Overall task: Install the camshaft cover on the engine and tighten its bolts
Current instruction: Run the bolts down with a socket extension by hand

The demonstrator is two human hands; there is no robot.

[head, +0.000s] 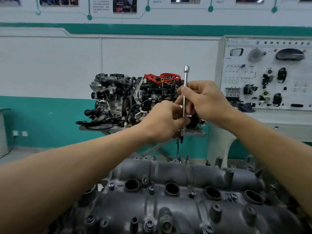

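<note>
**Both hands up on a rod, cover below**

The right hand [204, 100] grips an upright metal rod [185, 81] at mid-shaft. The left hand [166, 120] pinches its lower end. Both are raised well above the grey cover [177, 205], which lies on the engine with bolts [151, 190] standing in it. The hands hide part of a second engine [118, 97]. A panel [270, 73] stands at the right.

I logged one head-worn, wide-angle view. It looked forward and slightly down over the camshaft cover [177, 201], which filled the near bottom edge. Left hand [166, 123] and right hand [208, 100] held an extension bar [186, 76] close at mid-frame. The display engine [121, 98] and wall [50, 65] lay far.
</note>
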